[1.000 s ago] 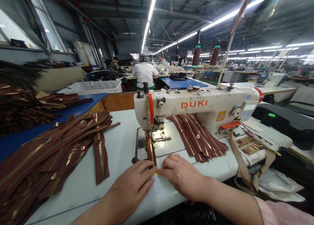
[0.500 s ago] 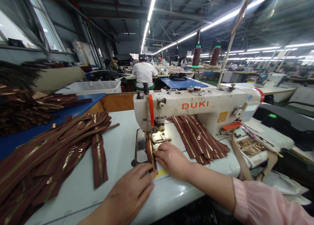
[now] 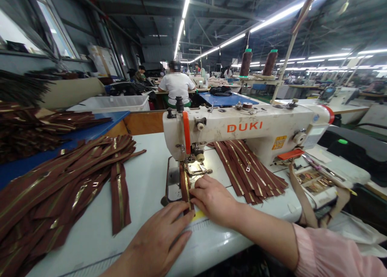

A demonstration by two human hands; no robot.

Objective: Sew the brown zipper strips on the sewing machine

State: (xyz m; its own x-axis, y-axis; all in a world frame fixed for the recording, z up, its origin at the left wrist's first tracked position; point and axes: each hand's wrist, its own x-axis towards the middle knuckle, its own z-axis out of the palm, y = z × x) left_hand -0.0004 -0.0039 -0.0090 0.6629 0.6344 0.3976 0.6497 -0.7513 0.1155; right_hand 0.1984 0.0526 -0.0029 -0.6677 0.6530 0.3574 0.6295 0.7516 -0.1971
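A brown zipper strip (image 3: 185,184) with gold teeth runs lengthwise under the needle area of a white sewing machine (image 3: 211,128). Its near end is between the fingertips of my left hand (image 3: 159,236), which are pressed together on it. My right hand (image 3: 214,198) pinches the strip's right edge, a little nearer the presser foot. Right of the needle, a fan of brown zippers (image 3: 248,170) lies under the machine arm. A large pile of brown zippers (image 3: 60,188) covers the table's left side, one strip hanging forward from it.
An open parts tray (image 3: 316,184) with small metal pieces and scissors sits at the right, a beige strap (image 3: 298,192) beside it. More zippers (image 3: 36,128) lie on a blue surface at the left. A white bin (image 3: 111,103) and a seated person (image 3: 177,85) are beyond the machine.
The view has shifted slightly. Both hands keep nearly the same place on the zipper strip, and the strip shows little movement.
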